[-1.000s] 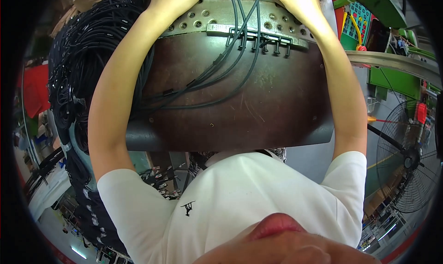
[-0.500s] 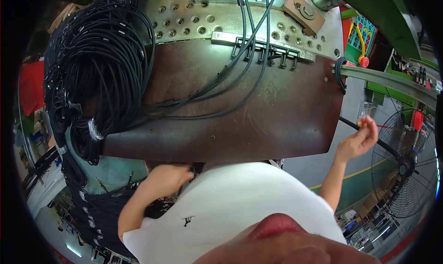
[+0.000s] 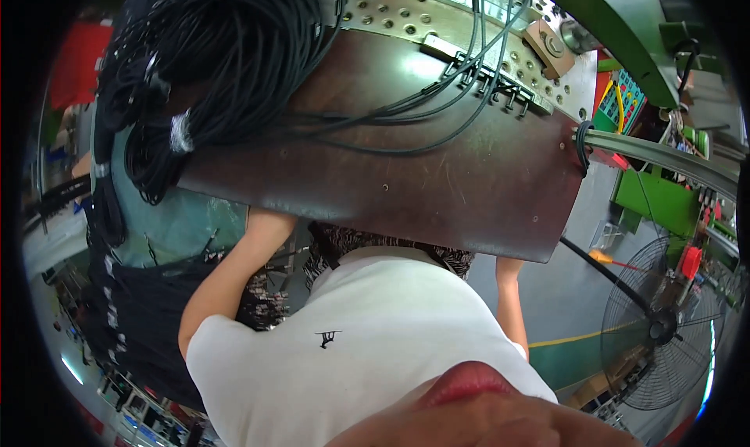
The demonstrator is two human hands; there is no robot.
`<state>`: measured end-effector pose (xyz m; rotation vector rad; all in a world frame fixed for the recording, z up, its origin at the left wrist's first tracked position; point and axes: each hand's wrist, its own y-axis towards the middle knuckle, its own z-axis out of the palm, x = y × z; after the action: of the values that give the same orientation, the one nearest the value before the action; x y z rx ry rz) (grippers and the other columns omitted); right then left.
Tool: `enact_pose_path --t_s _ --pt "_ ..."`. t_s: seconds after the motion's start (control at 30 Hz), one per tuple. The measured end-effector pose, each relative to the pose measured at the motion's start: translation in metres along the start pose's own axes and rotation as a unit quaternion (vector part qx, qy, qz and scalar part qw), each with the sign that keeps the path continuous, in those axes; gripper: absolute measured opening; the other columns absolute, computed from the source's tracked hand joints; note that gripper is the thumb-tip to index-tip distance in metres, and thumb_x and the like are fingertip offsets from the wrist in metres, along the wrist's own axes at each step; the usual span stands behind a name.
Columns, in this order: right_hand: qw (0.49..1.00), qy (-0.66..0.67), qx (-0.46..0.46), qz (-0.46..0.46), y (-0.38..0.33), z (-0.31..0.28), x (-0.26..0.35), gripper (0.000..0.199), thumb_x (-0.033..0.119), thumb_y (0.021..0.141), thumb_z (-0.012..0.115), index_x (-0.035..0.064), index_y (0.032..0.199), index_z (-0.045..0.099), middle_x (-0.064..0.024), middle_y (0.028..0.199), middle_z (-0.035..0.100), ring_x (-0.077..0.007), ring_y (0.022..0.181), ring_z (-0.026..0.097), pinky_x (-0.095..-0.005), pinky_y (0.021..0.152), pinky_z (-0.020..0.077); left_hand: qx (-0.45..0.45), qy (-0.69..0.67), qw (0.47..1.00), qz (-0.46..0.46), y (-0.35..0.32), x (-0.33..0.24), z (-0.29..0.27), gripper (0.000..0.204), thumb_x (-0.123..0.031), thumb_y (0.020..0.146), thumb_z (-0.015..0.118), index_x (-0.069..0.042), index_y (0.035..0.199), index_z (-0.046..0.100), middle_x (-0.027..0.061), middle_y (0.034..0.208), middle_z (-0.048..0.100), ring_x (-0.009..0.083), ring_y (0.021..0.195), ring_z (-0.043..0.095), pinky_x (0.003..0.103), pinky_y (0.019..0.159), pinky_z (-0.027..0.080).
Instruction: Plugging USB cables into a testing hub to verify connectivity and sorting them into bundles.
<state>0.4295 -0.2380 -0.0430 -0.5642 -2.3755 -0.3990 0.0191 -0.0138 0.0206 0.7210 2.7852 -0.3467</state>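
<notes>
A dark brown board (image 3: 461, 189) forms the near part of the work surface. My left hand (image 3: 270, 224) reaches under its near edge on the left, with the fingers hidden beneath it. On the right, my right hand (image 3: 509, 267) also goes under the near edge, close to the corner, and its fingers are hidden too. A large bundle of black cables (image 3: 234, 56) lies on the left of the board, tied at one end with a clear wrap (image 3: 181, 133). Several loose black cables (image 3: 406, 121) run from it across the board to a metal bar with black clips (image 3: 469, 68).
A perforated metal plate (image 3: 383, 11) lies behind the board. A rail (image 3: 656, 153) with a black cable loop (image 3: 583, 146) extends to the right. Below it stands a black floor fan (image 3: 662, 326). More black cables (image 3: 148, 322) hang at the lower left beside a green surface (image 3: 172, 224).
My right hand has come down and inward from beside the fan to under the board's edge. My left hand has gone beneath the edge too. The whole view has shifted and tilted.
</notes>
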Motion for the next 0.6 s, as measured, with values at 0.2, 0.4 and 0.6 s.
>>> enact_pose_path --t_s 0.2,0.4,0.6 --pt "0.998 -0.027 -0.037 -0.036 0.008 0.001 0.006 0.026 0.001 0.086 0.063 -0.0027 0.111 0.061 -0.0173 0.106 0.064 -0.0356 0.098 0.06 -0.0423 0.086 0.0474 0.059 0.024 0.998 -0.03 -0.001 -0.006 -0.007 0.038 -0.019 0.087 0.054 -0.003 0.121 0.059 0.02 0.12 0.06 0.0385 0.105 0.059 0.046 0.094 0.046" --pt "0.993 -0.066 -0.08 -0.05 0.004 0.005 -0.003 0.026 0.007 0.087 0.061 -0.0043 0.111 0.06 -0.0196 0.11 0.064 -0.038 0.102 0.06 -0.0445 0.088 0.0463 0.026 0.076 0.996 0.029 -0.007 0.009 0.008 0.039 -0.023 0.088 0.056 -0.002 0.121 0.06 0.0207 0.121 0.06 0.0391 0.108 0.058 0.048 0.097 0.043" --pt "0.997 0.032 -0.065 0.014 0.01 0.006 0.001 0.028 0.013 0.09 0.059 -0.0078 0.109 0.058 -0.0206 0.107 0.065 -0.0357 0.101 0.061 -0.0407 0.089 0.0459 -0.076 0.079 0.992 0.058 -0.006 0.013 0.015 0.039 -0.028 0.087 0.06 -0.004 0.118 0.063 0.0216 0.121 0.06 0.0389 0.11 0.057 0.049 0.097 0.042"
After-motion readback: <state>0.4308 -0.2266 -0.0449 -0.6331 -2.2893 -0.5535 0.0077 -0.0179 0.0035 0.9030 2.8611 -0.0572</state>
